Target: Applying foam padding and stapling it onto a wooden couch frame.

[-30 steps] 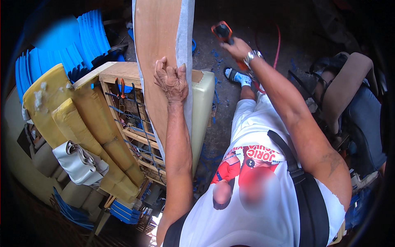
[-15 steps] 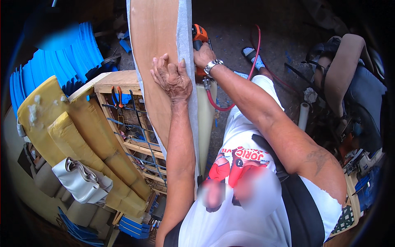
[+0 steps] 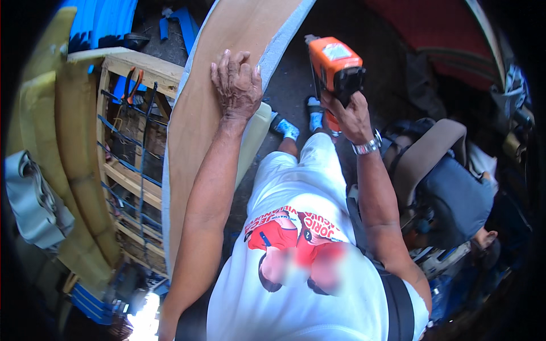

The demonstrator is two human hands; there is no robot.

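Note:
A long plywood panel (image 3: pixel 196 148), edged with pale grey-white fabric (image 3: pixel 284 34), runs from the top of the view down past my left arm. Palm down on its face rests my left hand (image 3: pixel 236 85), fingers apart and slightly bent. My right hand (image 3: pixel 350 116), with a metal watch at the wrist, is wrapped round the handle of an orange and black air stapler (image 3: pixel 336 61). The stapler is held up to the right of the panel, apart from it. A pale foam block (image 3: pixel 253 133) shows beneath the panel's right edge.
Left of the panel stands a wooden frame (image 3: pixel 133 176) strung with dark straps, orange-handled pliers (image 3: pixel 133 85) hanging on it. Yellow foam pieces (image 3: pixel 85 153) and folded grey-white material (image 3: pixel 37 199) lie farther left. Upholstered seat parts (image 3: pixel 449 187) are piled at right.
My right hand has lifted the stapler off the panel's edge and swung it to the right. My left hand stays on the panel. The whole view has turned and shifted.

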